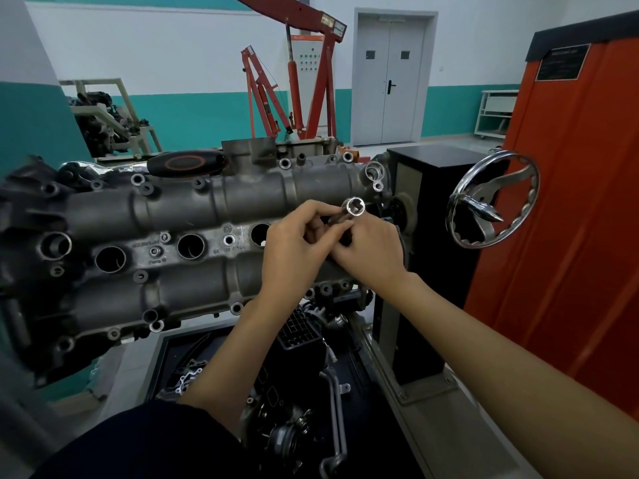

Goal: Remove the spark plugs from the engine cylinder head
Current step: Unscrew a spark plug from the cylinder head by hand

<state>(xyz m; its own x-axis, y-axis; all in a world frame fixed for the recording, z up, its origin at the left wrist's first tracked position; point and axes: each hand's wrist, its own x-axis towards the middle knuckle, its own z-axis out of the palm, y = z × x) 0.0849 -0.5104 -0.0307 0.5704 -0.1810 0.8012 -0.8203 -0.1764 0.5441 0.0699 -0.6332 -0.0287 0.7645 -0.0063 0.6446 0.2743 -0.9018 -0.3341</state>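
The grey engine cylinder head (166, 216) lies across the stand with three open round plug wells (191, 246) along its middle. Over its right end, my left hand (294, 250) and my right hand (370, 250) meet around a metal spark plug socket (352, 208). The socket's open hex end points up toward me. Fingers of both hands curl round its shaft, which they mostly hide. A ratchet with a black and orange handle (186, 163) rests on the far side of the head.
A chrome handwheel (494, 198) on the black stand column (428, 188) sticks out at the right, beside an orange cabinet (570, 202). Loose engine parts lie in a black tray (162, 361) below. Red engine hoists (311, 81) stand at the back.
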